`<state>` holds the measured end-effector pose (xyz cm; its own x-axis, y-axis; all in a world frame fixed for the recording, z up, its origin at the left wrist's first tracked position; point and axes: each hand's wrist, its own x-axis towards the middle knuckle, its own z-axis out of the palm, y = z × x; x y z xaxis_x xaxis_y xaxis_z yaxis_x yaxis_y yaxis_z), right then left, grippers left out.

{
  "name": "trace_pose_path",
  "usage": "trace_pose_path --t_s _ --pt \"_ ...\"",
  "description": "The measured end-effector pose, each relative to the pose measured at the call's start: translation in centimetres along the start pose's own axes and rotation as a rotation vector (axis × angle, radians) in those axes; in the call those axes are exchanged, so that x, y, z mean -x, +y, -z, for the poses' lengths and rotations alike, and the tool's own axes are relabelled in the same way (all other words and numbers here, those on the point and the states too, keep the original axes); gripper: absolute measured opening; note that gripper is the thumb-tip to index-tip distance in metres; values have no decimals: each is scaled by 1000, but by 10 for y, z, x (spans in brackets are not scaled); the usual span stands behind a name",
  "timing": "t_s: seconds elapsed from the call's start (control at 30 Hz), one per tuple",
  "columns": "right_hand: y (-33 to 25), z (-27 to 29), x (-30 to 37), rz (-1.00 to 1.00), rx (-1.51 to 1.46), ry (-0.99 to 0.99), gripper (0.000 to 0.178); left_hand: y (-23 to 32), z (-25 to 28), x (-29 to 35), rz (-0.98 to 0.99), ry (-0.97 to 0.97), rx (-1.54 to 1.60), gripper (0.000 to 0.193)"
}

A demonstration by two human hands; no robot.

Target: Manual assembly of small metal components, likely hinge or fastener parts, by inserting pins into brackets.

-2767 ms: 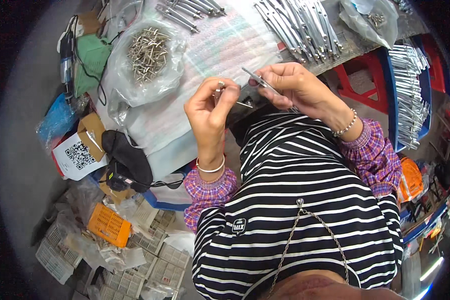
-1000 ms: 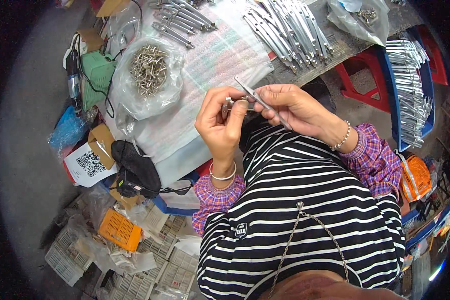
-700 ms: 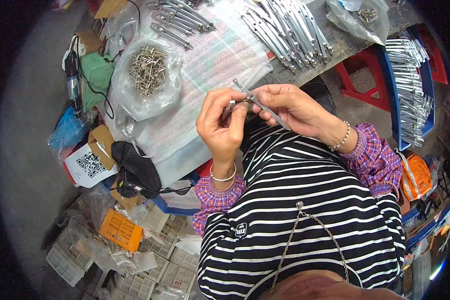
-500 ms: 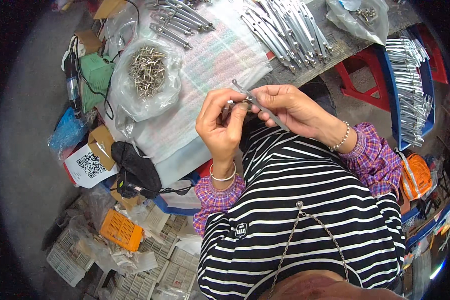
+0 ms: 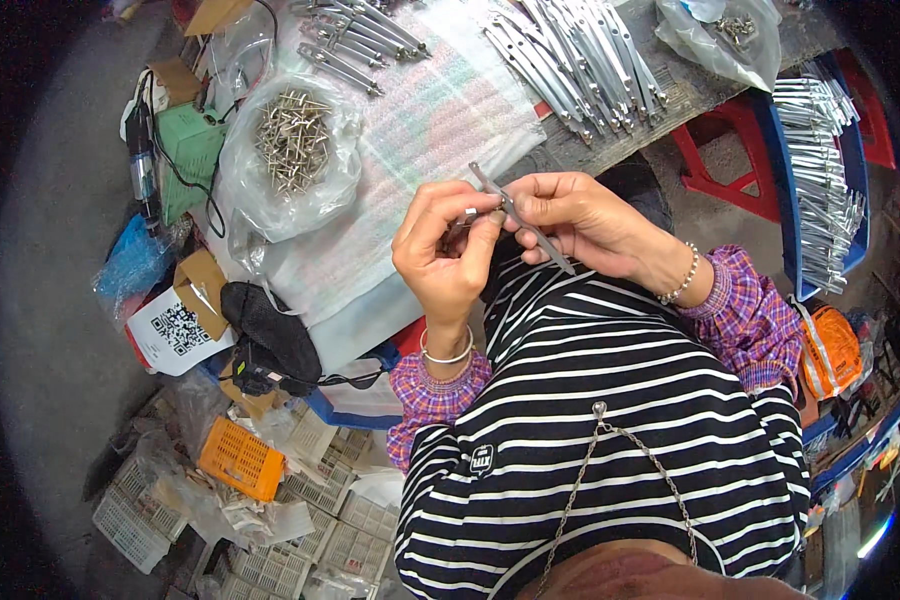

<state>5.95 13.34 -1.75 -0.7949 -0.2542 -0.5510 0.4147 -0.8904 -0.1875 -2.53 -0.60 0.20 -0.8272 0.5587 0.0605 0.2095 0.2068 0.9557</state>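
Note:
My right hand (image 5: 595,222) is closed on a flat grey metal bar (image 5: 546,246), which slants across in front of my fingers. Against the bar's upper part, the pinched fingertips of my left hand (image 5: 440,248) grip a small shiny metal piece (image 5: 471,212). Fingers cover most of that piece, so its exact kind cannot be made out. Both hands meet above my lap, just off the table edge. Left of them on the table, a clear plastic bag (image 5: 232,190) stands open around a heap of metal screws or pins (image 5: 292,142).
Bundles of metal bars (image 5: 580,65) and slim metal parts (image 5: 355,35) lie on the table's far side, near a bag of small fittings (image 5: 735,30). At right, a blue tray (image 5: 792,240) holds many bars above a red stool (image 5: 730,165). A green box (image 5: 192,160) sits left.
The bar has turned slightly steeper between my hands, its lower end tipping down. My left fingertips have shifted a little; both hands stay in nearly the same place.

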Motion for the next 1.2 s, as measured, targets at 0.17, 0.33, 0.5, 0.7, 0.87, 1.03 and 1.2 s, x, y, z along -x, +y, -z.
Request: trace_pose_path --t_s 0.17,0.33,0.5,0.7,0.87,1.03,1.2 --pt "-4 -2 3 -11 49 6 17 2 0 0 88 -21 115 12" --pt "-6 0 2 -21 87 -49 17 11 0 -5 251 -56 416 13" --pt "-5 1 0 -81 43 -71 19 6 10 -6 232 -137 352 13" --pt "-5 3 0 -103 60 -80 20 4 9 -5 247 -171 365 14" --pt "-5 2 -1 -82 61 -74 23 9 4 -5 311 -126 510 18" --pt "-4 3 0 -57 84 -85 26 6 6 -3 399 -128 566 28" --pt "-6 3 2 -14 147 -119 21 11 6 -3 377 -153 544 28"
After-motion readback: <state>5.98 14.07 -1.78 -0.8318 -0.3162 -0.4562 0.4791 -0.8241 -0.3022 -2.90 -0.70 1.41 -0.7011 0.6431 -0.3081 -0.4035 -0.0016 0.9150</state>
